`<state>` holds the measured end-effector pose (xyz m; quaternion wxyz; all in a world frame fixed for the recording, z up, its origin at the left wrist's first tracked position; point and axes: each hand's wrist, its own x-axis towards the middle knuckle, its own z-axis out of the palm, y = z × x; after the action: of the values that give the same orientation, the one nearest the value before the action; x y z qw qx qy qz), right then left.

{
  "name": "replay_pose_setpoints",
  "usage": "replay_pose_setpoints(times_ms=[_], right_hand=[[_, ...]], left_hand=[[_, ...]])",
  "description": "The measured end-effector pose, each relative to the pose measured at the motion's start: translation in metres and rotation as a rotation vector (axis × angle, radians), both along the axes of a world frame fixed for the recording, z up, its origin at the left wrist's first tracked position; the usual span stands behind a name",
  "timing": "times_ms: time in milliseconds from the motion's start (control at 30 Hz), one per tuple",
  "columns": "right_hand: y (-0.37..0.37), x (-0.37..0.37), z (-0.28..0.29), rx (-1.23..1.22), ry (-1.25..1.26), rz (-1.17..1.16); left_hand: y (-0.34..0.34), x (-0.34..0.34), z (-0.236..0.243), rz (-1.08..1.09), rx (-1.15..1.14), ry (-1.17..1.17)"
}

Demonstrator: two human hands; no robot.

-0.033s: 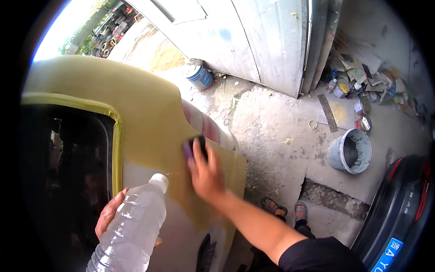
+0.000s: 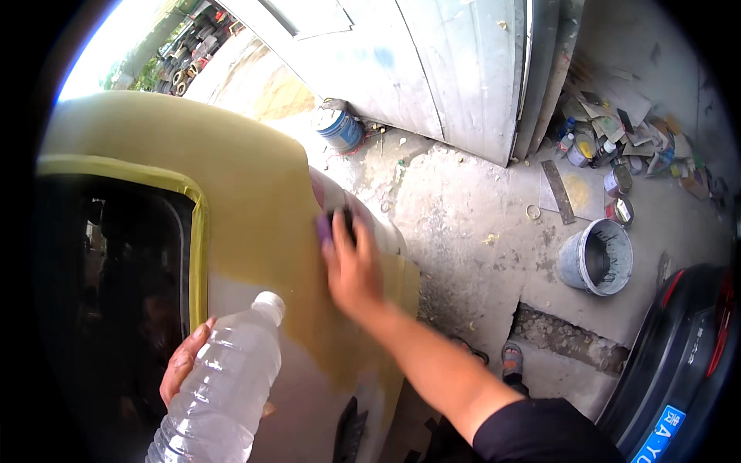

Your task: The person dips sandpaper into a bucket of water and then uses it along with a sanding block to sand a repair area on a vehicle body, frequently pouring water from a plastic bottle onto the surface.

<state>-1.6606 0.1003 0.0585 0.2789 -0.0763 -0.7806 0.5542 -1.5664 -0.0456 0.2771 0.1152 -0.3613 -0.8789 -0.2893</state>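
The left hand [image 2: 182, 361] grips a clear plastic bottle [image 2: 228, 378]; apart from it, the right hand [image 2: 355, 279] clasps a purple-and-black block [image 2: 323, 228] near the car panel [image 2: 251, 208]'s tail-lamp edge. Flat, even pressure should suit that curve.

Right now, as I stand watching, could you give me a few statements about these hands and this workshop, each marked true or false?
1. The left hand holds a clear plastic bottle. True.
2. The right hand is empty. False: it holds a purple and black block.
3. The tape along the edge of the dark window is red. False: it is yellow.
4. A black car is at the person's right. True.
5. The grey bucket hangs from the metal door. False: it is on the floor.
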Motion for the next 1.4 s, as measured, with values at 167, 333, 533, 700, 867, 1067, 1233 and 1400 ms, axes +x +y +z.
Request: replay_pose_setpoints(times_ms=[167,333,533,700,867,1067,1233,1400], right_hand=[[0.009,-0.028,-0.018,-0.008,0.055,-0.016],[-0.03,0.083,-0.01,0.026,0.063,0.046],[0.026,-0.064,-0.036,-0.144,-0.174,0.009],[-0.025,0.055,-0.007,-0.004,0.077,0.03],[-0.014,0.037,-0.031,-0.005,-0.069,0.006],[0.008,-0.028,-0.043,-0.127,-0.156,0.011],[-0.034,0.096,-0.012,0.024,0.056,0.07],[0.023,-0.037,-0.046,-0.161,-0.27,0.016]], left_hand=[[-0.035,0.005,0.01,0.141,-0.104,-0.085],[-0.025,0.004,0.001,-0.004,0.163,-0.112],[-0.04,0.0,-0.001,0.042,0.002,-0.045],[-0.011,0.002,0.013,-0.02,0.012,-0.021],[-0.012,-0.01,-0.003,-0.064,0.049,-0.082],[-0.022,0.0,0.01,-0.027,-0.007,-0.051],[-0.01,0.0,0.006,-0.049,0.013,-0.073],[-0.015,0.013,0.015,0.336,0.622,-0.673]])
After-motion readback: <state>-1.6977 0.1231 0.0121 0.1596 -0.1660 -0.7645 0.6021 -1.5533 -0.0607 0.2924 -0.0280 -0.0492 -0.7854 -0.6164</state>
